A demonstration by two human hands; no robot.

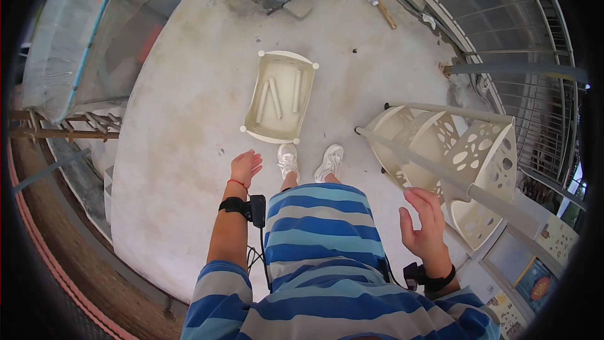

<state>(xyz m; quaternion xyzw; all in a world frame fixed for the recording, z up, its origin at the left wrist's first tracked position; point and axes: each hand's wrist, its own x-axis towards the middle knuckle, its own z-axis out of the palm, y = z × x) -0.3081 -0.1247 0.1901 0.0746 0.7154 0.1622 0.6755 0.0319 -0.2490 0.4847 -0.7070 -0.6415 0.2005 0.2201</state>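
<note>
Tray [287,88]: cream, rounded, with a white knob at each corner; it lies on the concrete floor [189,119] with open side up, just ahead of the shoes [287,162]. No hand touches it.
Tubes [296,91]: three short pale ones, loose inside the tray; two lean near each other, one lies apart along the right side. If the tray is lifted, I would hold it level, since they may roll.
Left hand [246,167]: fingers are almost straight and side by side, holding nothing that I can see. It hangs above the floor, nearer to the tray than the right one.
Right hand [423,223]: thumb stands wide from the fingers, palm without load. It is beside the rack; from my remote view I cannot tell if there is any contact.
Rack [390,129]: cream tiers with cut-out holes, at the right. It seems to stand on dark feet, but the wide lens makes the tilt uncertain for me.
Long pole [415,158]: for steadying the rack, I judge it a better grip than the thin shelf edges; thumb on one side, fingers on the other, gentle pressure.
Wrist cable [262,258]: runs down from the left wrist device [256,209]; I would leave slack, so that reaching low does not pull it.
</note>
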